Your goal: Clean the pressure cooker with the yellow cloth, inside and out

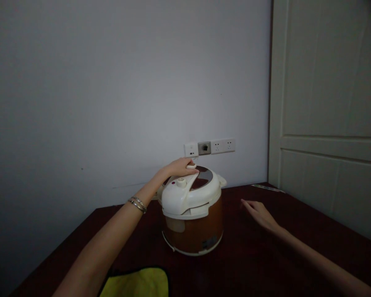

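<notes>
An electric pressure cooker [192, 231] with a brown body and a white lid [176, 200] stands upright on the dark red table. My left hand [181, 166] is closed around the handle on top of the lid, with some fingers hidden behind it. A round white knob and a small red button sit on the lid below my wrist. To the right of the cooker, my right hand [259, 214] hovers or rests just over the table, fingers stretched toward the cooker and apart from it. Nothing shows in that hand.
A yellow cloth [136, 284] with a black edge lies at the near left of the table [247, 255]. Wall sockets [222, 146] are behind the cooker. A thin pale strip [267, 188] lies near the far right edge, beside a white panelled door [330, 115].
</notes>
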Available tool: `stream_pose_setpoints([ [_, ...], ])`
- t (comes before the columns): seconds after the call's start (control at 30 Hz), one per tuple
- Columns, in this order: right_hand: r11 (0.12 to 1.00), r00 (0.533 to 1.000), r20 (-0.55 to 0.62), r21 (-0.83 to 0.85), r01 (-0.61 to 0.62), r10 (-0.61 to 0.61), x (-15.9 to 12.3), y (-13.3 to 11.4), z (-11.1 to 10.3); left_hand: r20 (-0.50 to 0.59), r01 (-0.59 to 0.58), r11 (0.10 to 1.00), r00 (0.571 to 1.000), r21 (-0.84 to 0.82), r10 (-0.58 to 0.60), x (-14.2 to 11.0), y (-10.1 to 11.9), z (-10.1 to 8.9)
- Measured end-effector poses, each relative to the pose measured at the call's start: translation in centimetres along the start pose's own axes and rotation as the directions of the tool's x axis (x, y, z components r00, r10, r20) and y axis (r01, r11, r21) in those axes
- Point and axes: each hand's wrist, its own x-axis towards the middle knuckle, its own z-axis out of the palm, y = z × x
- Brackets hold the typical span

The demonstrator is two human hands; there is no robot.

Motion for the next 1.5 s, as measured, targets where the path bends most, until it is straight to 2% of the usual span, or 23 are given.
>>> stream_pose_setpoints([
  [0.1,1.000,0.994,0.104,-0.007,-0.014,0.015,-1.2,1.4,1.4,-0.030,0.004,1.000,1.000,-0.006,-0.005,0.3,-0.4,0.3],
  [0.3,0.998,0.989,0.144,-0.049,-0.030,0.037,-2.7,3.2,3.1,-0.011,-0.022,0.994,1.000,0.106,0.023,0.5,-0.6,0.5],
  [0.47,0.998,0.984,0.177,-0.065,-0.017,0.029,-3.0,4.0,3.5,-0.030,-0.045,0.993,0.998,0.109,0.049,0.5,-0.8,0.7],
  [0.77,0.992,0.985,0.171,-0.125,-0.014,0.036,-2.9,4.2,3.7,-0.095,-0.030,0.994,0.995,0.102,0.040,0.5,-1.8,0.5],
  [1.0,0.990,0.988,0.148,-0.142,-0.021,0.042,-2.9,4.4,3.9,-0.191,-0.007,0.999,0.982,0.052,0.017,0.1,-1.9,-0.3],
  [1.27,0.991,0.988,0.149,-0.128,-0.032,0.051,-3.0,4.1,3.7,-0.323,0.039,0.999,0.946,-0.001,-0.037,-0.6,-2.3,-1.9],
  [1.5,0.992,0.986,0.162,-0.125,-0.025,0.045,-3.1,4.0,3.7,-0.402,0.125,0.990,0.905,-0.071,-0.143,-1.4,-2.9,-3.5],
])
